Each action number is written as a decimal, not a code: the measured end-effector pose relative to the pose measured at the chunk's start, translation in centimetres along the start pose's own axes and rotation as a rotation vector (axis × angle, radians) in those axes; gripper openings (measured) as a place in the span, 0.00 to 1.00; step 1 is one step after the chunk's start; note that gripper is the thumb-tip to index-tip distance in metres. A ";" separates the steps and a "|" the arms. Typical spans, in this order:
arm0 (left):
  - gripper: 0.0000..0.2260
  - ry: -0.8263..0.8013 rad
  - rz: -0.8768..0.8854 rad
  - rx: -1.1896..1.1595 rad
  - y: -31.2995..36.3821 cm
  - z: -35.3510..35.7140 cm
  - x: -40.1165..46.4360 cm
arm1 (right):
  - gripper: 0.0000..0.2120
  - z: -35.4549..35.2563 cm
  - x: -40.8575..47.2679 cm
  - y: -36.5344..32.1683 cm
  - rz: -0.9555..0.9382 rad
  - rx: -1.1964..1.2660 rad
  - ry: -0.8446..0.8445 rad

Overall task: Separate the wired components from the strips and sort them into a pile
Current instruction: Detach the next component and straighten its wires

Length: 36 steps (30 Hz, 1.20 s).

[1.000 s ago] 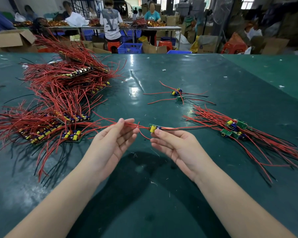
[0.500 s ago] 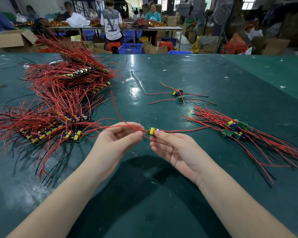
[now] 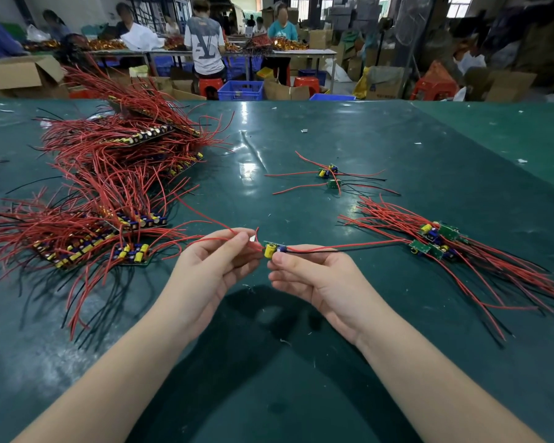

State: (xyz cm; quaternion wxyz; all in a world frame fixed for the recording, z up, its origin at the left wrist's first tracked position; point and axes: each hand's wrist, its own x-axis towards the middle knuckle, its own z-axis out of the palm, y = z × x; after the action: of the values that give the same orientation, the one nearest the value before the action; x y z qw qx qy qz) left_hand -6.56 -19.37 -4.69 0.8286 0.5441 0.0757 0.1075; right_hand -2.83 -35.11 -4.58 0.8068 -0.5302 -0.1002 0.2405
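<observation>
Right hand (image 3: 317, 276) fingers clamped on wired component (image 3: 274, 250), left hand (image 3: 211, 266) pinching its red wire, blue crate (image 3: 240, 90) beyond green worktop (image 3: 301, 362), contents hidden

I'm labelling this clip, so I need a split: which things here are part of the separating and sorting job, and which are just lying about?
Part of the job:
- wired component, held between left hand and right hand
- strips with red wires, on the left
- sorted pile, on the right
- two loose components

Just lying about:
- blue crate
- cardboard box
- red stool
</observation>
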 end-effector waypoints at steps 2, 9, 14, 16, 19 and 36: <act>0.07 0.005 -0.011 -0.054 0.2 -0.1 0.2 | 0.08 -0.1 0.0 -0.1 -0.014 0.013 0.006; 0.10 0.091 -0.062 -0.163 0.9 -0.8 0.7 | 0.09 -0.3 0.1 -0.3 -0.025 0.012 0.011; 0.08 0.117 -0.155 -0.247 1.1 -0.7 0.8 | 0.10 -0.4 0.1 -0.5 0.023 0.041 -0.013; 0.08 0.101 -0.194 -0.288 1.3 -0.7 0.8 | 0.09 -0.3 0.1 -0.6 0.076 0.092 -0.047; 0.08 0.083 -0.217 -0.323 1.4 -0.7 0.7 | 0.08 -0.4 0.1 -0.7 0.116 0.139 -0.054; 0.06 0.178 -0.184 -0.684 3.3 -1.2 1.2 | 0.09 -1.4 0.6 -0.7 0.129 0.205 0.038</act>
State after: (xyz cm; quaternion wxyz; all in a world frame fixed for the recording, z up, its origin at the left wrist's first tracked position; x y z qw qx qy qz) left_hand -6.02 -16.75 -2.18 0.9591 0.2151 0.1555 0.0986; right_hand -1.52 -36.11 -4.62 0.8414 -0.4549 -0.0254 0.2907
